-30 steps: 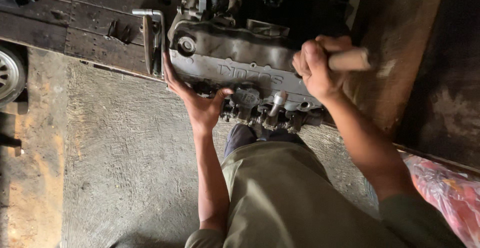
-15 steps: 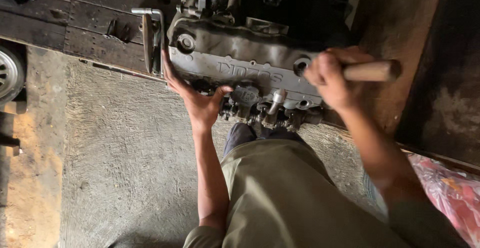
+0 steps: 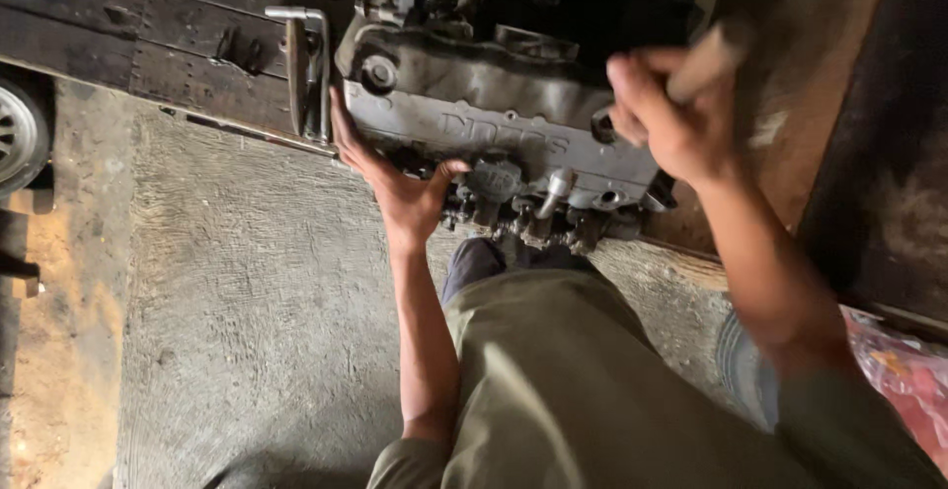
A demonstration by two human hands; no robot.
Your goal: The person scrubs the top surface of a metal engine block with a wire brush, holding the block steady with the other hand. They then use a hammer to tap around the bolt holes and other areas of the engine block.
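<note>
Engine (image 3: pixel 494 119), grey and greasy, sits on dark wooden boards (image 3: pixel 178 44) at the edge of a concrete floor (image 3: pixel 247 331). Seen from the head camera, the left hand (image 3: pixel 400 188) presses flat against its near side, fingers spread. The right hand (image 3: pixel 667 119) is clenched around a blurred wooden handle (image 3: pixel 706 64) above the engine's right end.

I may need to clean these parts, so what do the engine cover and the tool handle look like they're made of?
Engine cover: probably cast metal, dull grey, grimy, with raised lettering. Tool handle in the right hand: likely wood, pale tan, though motion blur leaves it uncertain.
</note>
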